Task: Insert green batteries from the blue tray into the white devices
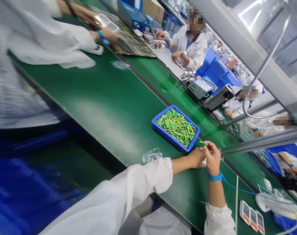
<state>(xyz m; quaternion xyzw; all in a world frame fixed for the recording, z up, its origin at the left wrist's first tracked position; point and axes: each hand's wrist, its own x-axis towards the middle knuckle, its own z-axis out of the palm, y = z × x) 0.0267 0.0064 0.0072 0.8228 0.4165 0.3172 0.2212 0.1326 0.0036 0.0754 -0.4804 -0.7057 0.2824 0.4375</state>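
A blue tray [163,134] full of green batteries [176,125] stands on the green worktop. Close to its near right corner, my two hands meet. Between the thumb and fingers of my right hand [213,158] is a single green battery [202,143], pinched by one end. A blue wrist strap [215,177] circles that wrist, with a cord running off to the right. My left hand [196,158] is closed around a small white object [204,162]; most of it is hidden by the fingers, so its kind is unclear.
Crumpled clear plastic [152,155] lies left of my forearm. At lower right are white-and-orange devices [252,217] and a white appliance with a cord [273,200]. A metal post [256,145] crosses the bench. Another person's hands [109,35] are at upper left; several co-workers sit opposite.
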